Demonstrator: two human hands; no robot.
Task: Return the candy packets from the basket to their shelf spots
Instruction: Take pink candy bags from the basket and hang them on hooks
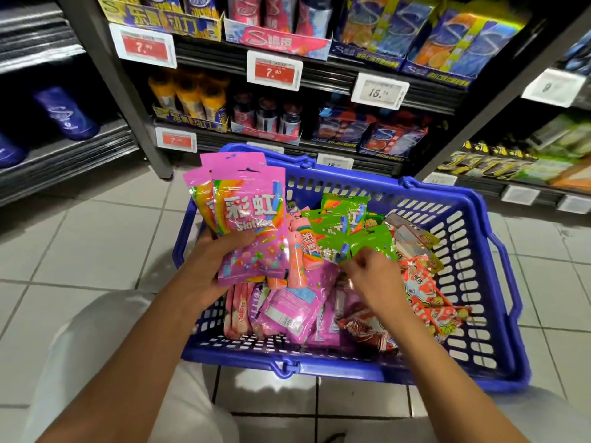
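The blue basket (473, 251) sits on the tiled floor (80, 251) right in front of the candy shelf (319, 78), and the person is crouched over it. Left hand (208, 266) is up at the basket's left rim, fingers wrapped round a fanned stack of pink Skittles packets (252, 225) — at least 3 of them, held upright with their hang-tabs pointing at the shelves. Right hand (367, 276) is down among the load, fingertips pinched on the lower edge of a green packet (371, 244) — one of a cluster of green Skittles packets (335, 219) lying across the middle. Below them, more pink packets (287, 308) lie flat near the basket's near wall, some back-side up. Red-and-white sweets (425, 292) are heaped on the right side. On the shelf, price tags (273, 70) read 7 and 16 under rows of gum boxes and bottles. Both basket handles are folded down on the rim.
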